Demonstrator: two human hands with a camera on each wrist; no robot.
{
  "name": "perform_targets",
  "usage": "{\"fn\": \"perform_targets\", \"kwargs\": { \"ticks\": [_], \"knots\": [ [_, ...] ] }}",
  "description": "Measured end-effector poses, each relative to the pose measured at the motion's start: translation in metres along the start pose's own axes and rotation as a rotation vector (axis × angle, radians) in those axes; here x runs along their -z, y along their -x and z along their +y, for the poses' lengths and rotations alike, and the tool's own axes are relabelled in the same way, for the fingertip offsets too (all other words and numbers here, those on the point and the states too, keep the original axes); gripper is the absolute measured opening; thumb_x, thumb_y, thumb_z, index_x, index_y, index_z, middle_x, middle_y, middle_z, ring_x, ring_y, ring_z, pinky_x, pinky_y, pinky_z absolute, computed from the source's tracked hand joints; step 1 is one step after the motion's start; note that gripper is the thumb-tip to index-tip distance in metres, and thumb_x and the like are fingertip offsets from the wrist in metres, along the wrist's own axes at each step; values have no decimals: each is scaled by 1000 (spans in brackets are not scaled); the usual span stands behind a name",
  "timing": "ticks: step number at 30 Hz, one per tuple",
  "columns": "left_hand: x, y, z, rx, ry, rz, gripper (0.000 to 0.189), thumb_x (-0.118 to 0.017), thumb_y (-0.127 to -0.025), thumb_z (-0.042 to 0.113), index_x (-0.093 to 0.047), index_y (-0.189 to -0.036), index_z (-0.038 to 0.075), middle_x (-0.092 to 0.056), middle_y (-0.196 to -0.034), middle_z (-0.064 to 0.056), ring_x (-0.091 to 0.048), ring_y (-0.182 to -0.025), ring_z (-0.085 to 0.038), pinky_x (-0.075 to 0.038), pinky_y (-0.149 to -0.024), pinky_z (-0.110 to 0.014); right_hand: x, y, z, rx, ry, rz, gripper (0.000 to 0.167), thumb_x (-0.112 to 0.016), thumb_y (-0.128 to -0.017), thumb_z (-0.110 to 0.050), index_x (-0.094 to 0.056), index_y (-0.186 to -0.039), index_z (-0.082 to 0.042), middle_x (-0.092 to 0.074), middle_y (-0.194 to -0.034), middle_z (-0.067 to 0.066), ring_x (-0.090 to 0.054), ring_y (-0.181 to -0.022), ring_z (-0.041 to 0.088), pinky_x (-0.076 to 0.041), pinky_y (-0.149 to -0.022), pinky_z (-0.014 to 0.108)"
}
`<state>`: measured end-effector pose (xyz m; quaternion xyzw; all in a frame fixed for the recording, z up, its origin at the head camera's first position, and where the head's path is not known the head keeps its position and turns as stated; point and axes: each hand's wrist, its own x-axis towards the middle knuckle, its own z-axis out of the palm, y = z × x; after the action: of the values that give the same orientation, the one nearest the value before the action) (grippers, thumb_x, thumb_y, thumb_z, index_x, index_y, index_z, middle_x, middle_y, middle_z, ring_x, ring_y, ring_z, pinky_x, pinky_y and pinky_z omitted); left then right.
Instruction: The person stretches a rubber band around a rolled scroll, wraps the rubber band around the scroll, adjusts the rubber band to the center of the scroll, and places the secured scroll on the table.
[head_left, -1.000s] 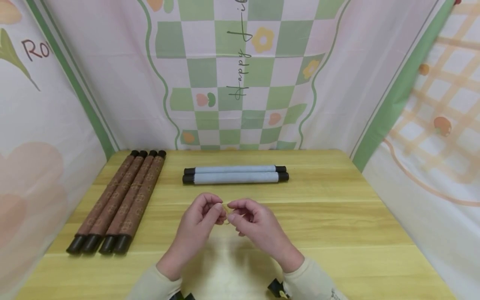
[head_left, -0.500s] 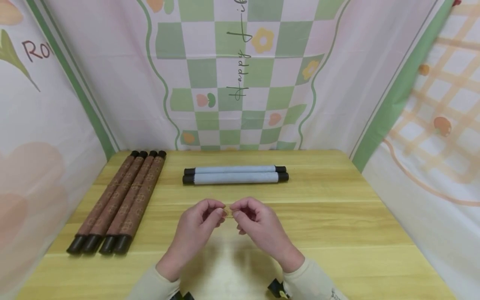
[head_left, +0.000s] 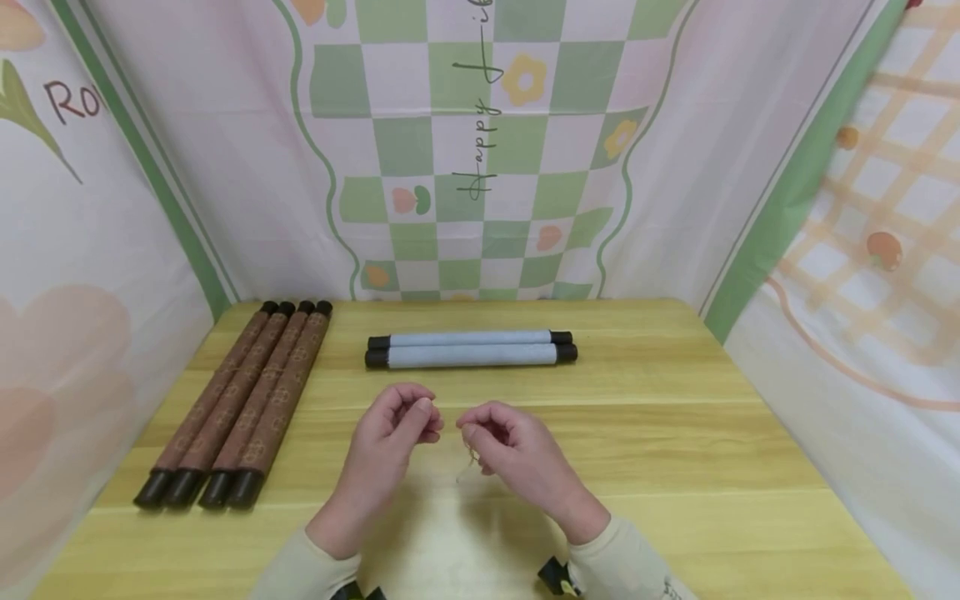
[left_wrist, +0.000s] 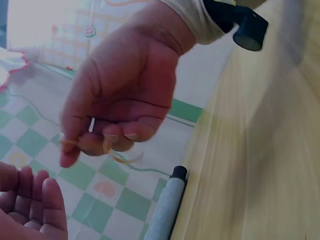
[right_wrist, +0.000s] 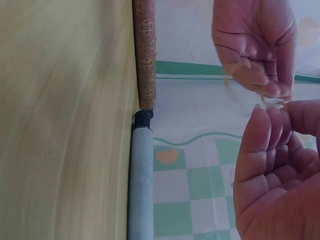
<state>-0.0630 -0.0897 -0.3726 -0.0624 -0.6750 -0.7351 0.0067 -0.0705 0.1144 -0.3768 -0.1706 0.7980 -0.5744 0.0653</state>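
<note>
Above the desk (head_left: 675, 467), the right hand (head_left: 523, 450) pinches a cord (left_wrist: 107, 145) hanging downward; just beside, the left hand (head_left: 384, 446) is loosely curled, apparently holding nothing.

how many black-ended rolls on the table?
6. Four brown rolls lie side by side on the left of the table; two pale blue rolls lie together near its back edge. None looks hidden.

The head view looks forward and down from above, spanning most of the table (head_left: 637, 458) and the cloth (head_left: 472, 142) beyond. The wrist views sit close and sideways, the left's facing the right hand (head_left: 525, 458), the right's the left hand (head_left: 386, 450); both share a blue roll (right_wrist: 142, 185).
</note>
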Motion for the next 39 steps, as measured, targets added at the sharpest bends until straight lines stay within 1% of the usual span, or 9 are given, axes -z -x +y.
{"fn": "perform_targets", "kwargs": {
  "ticks": [6, 9, 12, 17, 24, 28, 31, 35, 39],
  "knots": [
    [-2, 2, -3, 17, -249, -150, 39, -73, -98, 29, -64, -134, 15, -68, -130, -4, -68, -106, -20, -59, -87, -30, 2, 1, -1, 9, -35, 1, 19, -64, -104, -31, -71, -108, -14, -68, -87, 12, -64, -69, 16, -60, -65, 33],
    [-3, 1, -6, 3, -348, -211, 43, -75, -97, 31, -65, -136, 16, -71, -123, -1, -68, -105, -18, -59, -88, -30, 2, 0, -1, 22, -47, -6, 19, -63, -105, -29, -70, -105, -12, -69, -91, 14, -66, -73, 17, -61, -69, 33],
    [-3, 0, -8, -15, -409, -222, 36, -72, -99, 30, -68, -131, 15, -71, -111, 1, -67, -99, -16, -58, -86, -29, 3, 0, 0, 39, -60, -13, 22, -61, -106, -29, -70, -103, -9, -69, -94, 14, -66, -78, 17, -61, -74, 33],
    [-3, -2, -9, -45, -445, -246, 28, -68, -101, 29, -69, -126, 17, -68, -102, 2, -64, -91, -16, -56, -77, -28, 5, 1, -1, 55, -77, -25, 24, -59, -107, -28, -70, -101, -8, -70, -95, 8, -68, -85, 22, -59, -81, 32],
    [-3, -2, -10, -65, -472, -275, 13, -63, -105, 30, -72, -106, 21, -70, -95, 5, -62, -82, -13, -53, -71, -27, 5, 3, -2, 51, -150, -2, 26, -58, -108, -28, -69, -98, -7, -68, -95, 12, -68, -87, 23, -60, -86, 36],
    [-4, -3, -12, -52, -495, -271, 15, -62, -105, 30, -72, -105, 19, -70, -92, 4, -63, -82, -12, -53, -69, -27, 5, 5, -4, 84, -212, -8, 28, -57, -108, -24, -68, -99, 0, -67, -94, 13, -67, -85, 18, -59, -85, 34],
    [-5, -3, -14, -34, -522, -267, 15, -62, -105, 29, -71, -103, 18, -70, -90, 5, -64, -82, -12, -53, -69, -27, 5, 7, -6, 151, -250, -18, 30, -52, -110, -20, -66, -101, 6, -64, -82, 9, -65, -76, 15, -58, -77, 32],
    [-6, -4, -15, -10, -547, -267, 18, -61, -105, 30, -72, -108, 16, -70, -91, 5, -63, -82, -12, -52, -68, -27, 5, 10, -9, 219, -305, -85, 38, -42, -113, -18, -67, -110, 10, -62, -76, 1, -59, -66, 11, -55, -65, 27],
    [-6, -4, -14, -5, -557, -266, 20, -62, -105, 35, -72, -110, 18, -65, -86, 4, -58, -77, -13, -48, -66, -26, 5, 12, -12, 198, -375, -202, 40, -38, -112, -14, -64, -127, 12, -71, -98, 10, -63, -73, 10, -60, -67, 29]
  ]
}}
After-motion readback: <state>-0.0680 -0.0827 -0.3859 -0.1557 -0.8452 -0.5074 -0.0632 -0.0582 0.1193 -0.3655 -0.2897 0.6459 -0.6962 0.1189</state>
